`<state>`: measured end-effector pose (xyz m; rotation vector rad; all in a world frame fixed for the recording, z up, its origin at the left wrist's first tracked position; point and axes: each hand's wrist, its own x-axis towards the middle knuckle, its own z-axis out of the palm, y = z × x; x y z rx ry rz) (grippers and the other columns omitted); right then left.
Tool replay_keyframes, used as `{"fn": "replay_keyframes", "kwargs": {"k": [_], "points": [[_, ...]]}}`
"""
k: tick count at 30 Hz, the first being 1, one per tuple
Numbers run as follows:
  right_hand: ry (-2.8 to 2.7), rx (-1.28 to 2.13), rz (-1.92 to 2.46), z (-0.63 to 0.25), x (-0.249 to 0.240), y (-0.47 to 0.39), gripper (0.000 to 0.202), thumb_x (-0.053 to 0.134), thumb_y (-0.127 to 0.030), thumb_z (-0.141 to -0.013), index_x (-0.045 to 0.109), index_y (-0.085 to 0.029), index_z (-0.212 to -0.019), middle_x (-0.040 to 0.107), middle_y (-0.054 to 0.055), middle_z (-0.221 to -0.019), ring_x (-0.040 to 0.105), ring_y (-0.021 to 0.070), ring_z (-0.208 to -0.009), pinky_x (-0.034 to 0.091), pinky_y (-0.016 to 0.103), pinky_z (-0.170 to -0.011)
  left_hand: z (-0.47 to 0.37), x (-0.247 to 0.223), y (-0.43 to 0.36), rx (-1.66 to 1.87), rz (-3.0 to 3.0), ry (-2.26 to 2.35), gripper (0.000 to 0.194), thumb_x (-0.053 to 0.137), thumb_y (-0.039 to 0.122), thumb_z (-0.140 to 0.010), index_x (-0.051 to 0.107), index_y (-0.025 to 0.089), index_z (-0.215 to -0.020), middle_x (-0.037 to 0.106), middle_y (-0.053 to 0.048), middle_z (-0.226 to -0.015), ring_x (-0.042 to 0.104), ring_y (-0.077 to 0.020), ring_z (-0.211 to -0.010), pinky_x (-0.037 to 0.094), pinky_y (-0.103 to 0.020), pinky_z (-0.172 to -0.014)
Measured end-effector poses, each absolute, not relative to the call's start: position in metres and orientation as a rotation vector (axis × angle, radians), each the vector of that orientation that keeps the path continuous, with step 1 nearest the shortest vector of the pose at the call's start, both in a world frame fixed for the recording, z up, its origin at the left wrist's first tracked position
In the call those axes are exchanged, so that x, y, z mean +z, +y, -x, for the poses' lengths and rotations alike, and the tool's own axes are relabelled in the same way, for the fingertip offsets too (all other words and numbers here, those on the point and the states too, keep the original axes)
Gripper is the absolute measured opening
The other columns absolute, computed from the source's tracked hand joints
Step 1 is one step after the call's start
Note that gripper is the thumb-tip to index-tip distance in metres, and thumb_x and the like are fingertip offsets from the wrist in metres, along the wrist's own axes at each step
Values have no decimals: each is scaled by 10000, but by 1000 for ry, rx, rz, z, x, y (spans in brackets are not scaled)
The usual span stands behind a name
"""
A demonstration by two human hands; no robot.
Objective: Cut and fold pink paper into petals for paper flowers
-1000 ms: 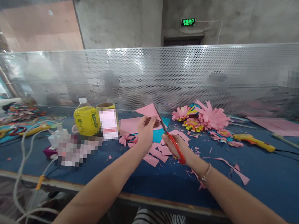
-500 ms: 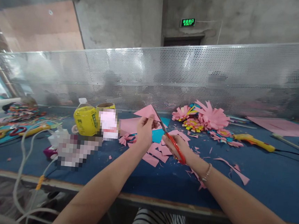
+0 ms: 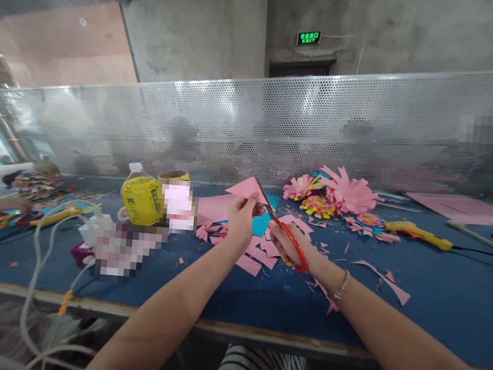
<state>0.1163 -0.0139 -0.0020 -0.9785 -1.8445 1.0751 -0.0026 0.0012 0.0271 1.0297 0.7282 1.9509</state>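
Note:
My left hand (image 3: pixel 244 215) pinches a folded triangle of pink paper (image 3: pixel 246 188), held up above the blue table. In my right hand (image 3: pixel 290 242) is a pair of scissors (image 3: pixel 295 245) with red handles. Its blades lie along the right edge of the pink paper, close to my left fingertips; how far they are parted I cannot tell. Below my hands lie pink paper scraps (image 3: pixel 253 263) and a blue sheet of paper (image 3: pixel 262 225), with a larger pink sheet (image 3: pixel 214 206) to the left.
Pink and yellow paper flowers (image 3: pixel 345 191) lie at the back right, beside a yellow glue gun (image 3: pixel 421 234). On the left stand a yellow-labelled bottle (image 3: pixel 140 200) and a roll of tape (image 3: pixel 175 175). White cables (image 3: pixel 34 270) cross the front edge. A co-worker's hand (image 3: pixel 9 206) is at far left.
My left hand and the pink paper have shifted slightly right and down. The scissors have moved a little with them. At far left the co-worker's hand has come further into view.

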Motion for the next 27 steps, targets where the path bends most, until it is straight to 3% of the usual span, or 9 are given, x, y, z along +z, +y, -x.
{"fn": "replay_keyframes", "kwargs": {"k": [8, 16, 27], "points": [[-1873, 1024, 1149, -114, 7, -22, 459, 326, -588, -730, 435, -163, -592, 371, -48, -287, 352, 84, -226, 299, 201, -262, 3, 27, 2, 1947, -1002, 681, 214, 614, 287, -610, 488, 130, -536, 548, 6, -462, 504, -69, -427, 375, -200, -461], [-1699, 1347, 972, -113, 1, -15, 471, 325, -633, -697, 423, -177, -633, 337, -77, -364, 318, 53, -255, 282, 171, -244, 1, 25, -1, 1905, -1040, 700, 222, 620, 298, -600, 504, 123, -526, 527, 14, -445, 486, -64, -414, 378, -198, -457], [-1852, 1038, 1012, -118, -6, -9, 472, 303, -597, -736, 428, -169, -583, 379, -53, -347, 356, 61, -243, 309, 177, -254, -1, 24, -3, 1858, -1039, 721, 214, 635, 288, -581, 518, 118, -522, 542, 1, -452, 494, -74, -416, 376, -204, -452]]}}
